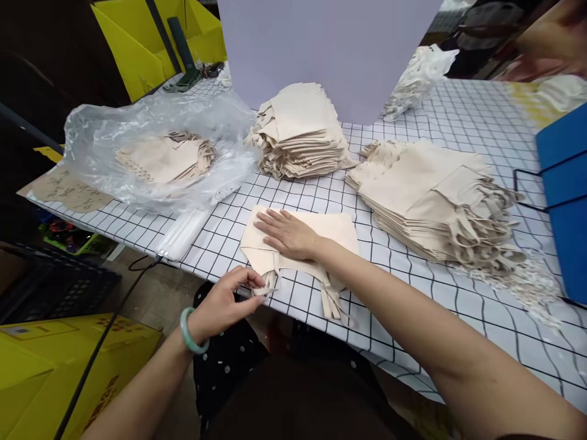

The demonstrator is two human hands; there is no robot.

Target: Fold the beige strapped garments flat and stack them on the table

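Note:
A beige cloth bag (330,229) lies flat at the near edge of the checked table (458,122). My right hand (287,233) presses palm-down on its left half, fingers spread. My left hand (224,302), a green bangle at the wrist, pinches one of the bag's handle straps (270,284) where it hangs over the table edge. A second pair of straps (332,299) trails off the edge to the right.
A folded stack of bags (300,131) stands behind, a wider fanned stack (435,195) to the right, and more bags lie in a clear plastic bag (160,153) at left. A blue bin (566,183) is at the right edge; yellow boxes (50,373) sit on the floor.

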